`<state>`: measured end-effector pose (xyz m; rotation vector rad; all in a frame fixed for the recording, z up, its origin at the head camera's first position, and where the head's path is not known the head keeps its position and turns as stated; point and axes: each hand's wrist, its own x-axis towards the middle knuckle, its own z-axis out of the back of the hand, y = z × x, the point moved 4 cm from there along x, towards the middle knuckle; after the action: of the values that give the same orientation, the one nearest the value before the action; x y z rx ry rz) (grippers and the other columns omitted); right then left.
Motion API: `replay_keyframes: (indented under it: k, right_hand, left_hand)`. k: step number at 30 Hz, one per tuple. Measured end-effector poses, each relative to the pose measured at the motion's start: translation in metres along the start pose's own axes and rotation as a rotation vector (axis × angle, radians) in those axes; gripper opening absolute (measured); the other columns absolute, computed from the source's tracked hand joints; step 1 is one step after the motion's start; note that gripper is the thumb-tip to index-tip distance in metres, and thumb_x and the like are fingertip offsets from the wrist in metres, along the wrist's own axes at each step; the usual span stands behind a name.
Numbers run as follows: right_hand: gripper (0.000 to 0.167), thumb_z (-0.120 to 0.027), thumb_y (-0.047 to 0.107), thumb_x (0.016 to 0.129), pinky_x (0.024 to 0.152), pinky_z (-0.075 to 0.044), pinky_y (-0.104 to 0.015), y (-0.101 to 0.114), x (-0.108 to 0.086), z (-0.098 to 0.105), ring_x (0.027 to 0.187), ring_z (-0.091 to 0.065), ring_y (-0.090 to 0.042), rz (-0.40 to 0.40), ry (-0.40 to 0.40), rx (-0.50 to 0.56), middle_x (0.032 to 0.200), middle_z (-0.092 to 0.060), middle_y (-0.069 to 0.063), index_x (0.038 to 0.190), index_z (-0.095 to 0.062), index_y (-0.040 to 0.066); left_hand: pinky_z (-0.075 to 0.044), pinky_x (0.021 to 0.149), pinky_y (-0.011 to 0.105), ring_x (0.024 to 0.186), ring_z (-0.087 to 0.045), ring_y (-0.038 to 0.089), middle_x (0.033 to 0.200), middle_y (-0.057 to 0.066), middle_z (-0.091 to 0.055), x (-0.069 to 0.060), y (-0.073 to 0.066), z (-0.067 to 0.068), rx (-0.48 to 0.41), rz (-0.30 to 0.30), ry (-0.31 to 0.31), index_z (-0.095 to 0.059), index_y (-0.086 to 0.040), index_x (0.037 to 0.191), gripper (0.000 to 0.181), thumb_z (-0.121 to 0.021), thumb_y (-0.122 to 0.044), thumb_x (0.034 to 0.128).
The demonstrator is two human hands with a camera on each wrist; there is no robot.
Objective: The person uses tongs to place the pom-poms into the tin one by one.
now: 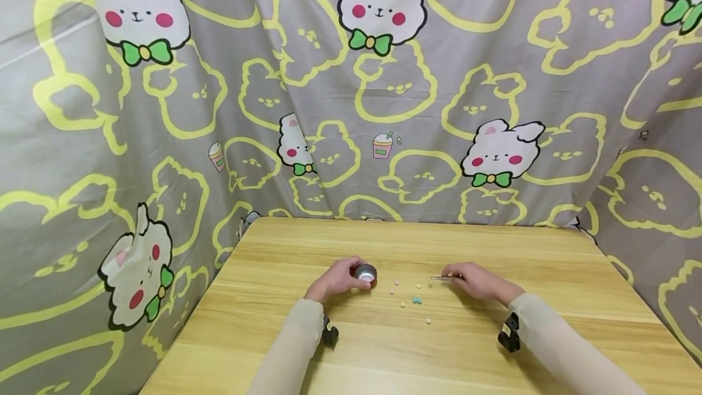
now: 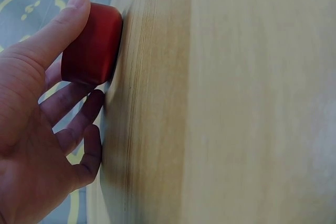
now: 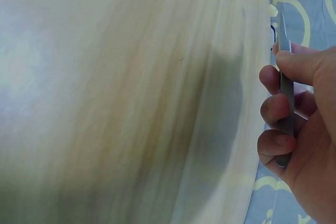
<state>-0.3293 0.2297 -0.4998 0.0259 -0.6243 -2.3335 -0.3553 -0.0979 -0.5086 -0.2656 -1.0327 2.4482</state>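
I'm watching from afar, and the left hand (image 1: 341, 277) has thumb and fingers curled round a small red cup (image 2: 92, 45), left of the scattered beads; the cup hides some fingertips, and I can't tell whether its base touches the surface (image 1: 378, 370). Over in the right hand (image 1: 479, 281), the fingers pinch slim metal tweezers (image 3: 286, 86), covering part of the shaft; the tip points at a pale bead (image 3: 273, 10), gripped or merely lined up, I can't say. Between the hands I pick out pink beads (image 1: 392, 292), yellow beads (image 1: 403, 305), a white bead (image 1: 428, 321) nearest me, and blue beads (image 1: 415, 300) so close their outlines merge. Both sleeves (image 1: 290, 340) run off the bottom of the head view. On the curtain (image 1: 334, 66) a printed drink (image 1: 382, 145) carries a green label, too small to read. Beyond both hands, wood stretches wide to the far edge, well apart from the cup.
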Motion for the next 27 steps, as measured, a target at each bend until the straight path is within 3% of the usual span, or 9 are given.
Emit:
replay_keyframes:
  k: [7,18,27]
  right_hand:
    - [0.018,-0.053,0.003,0.095,0.069,-0.046,-0.035,0.002,0.009,0.004,0.082,-0.056,-0.012,-0.028,-0.004,0.035,0.096,-0.064,-0.003,0.107,-0.064,0.01]
    - [0.017,-0.053,0.006,0.096,0.064,-0.043,-0.03,0.013,0.025,0.006,0.073,-0.052,-0.008,0.002,-0.007,0.063,0.089,-0.064,-0.006,0.108,-0.063,0.01]
    - [0.018,-0.051,0.006,0.097,0.057,-0.037,-0.027,0.024,0.041,0.008,0.06,-0.041,-0.007,-0.02,0.008,0.093,0.078,-0.058,-0.01,0.109,-0.063,0.011]
  left_hand:
    - [-0.043,0.084,0.035,0.096,-0.054,0.017,0.104,-0.001,-0.061,0.0,0.001,0.001,-0.014,-0.015,-0.008,-0.061,-0.01,0.116,0.044,-0.079,-0.026,0.0787]
    - [-0.043,0.083,0.033,0.094,-0.055,0.017,0.101,0.0,-0.061,0.0,0.003,-0.001,-0.028,-0.033,-0.002,-0.062,-0.012,0.114,0.043,-0.079,-0.028,0.0779]
    - [-0.043,0.084,0.033,0.094,-0.055,0.015,0.101,-0.002,-0.061,0.001,0.004,-0.001,-0.035,-0.033,-0.003,-0.062,-0.013,0.113,0.043,-0.079,-0.028,0.0775]
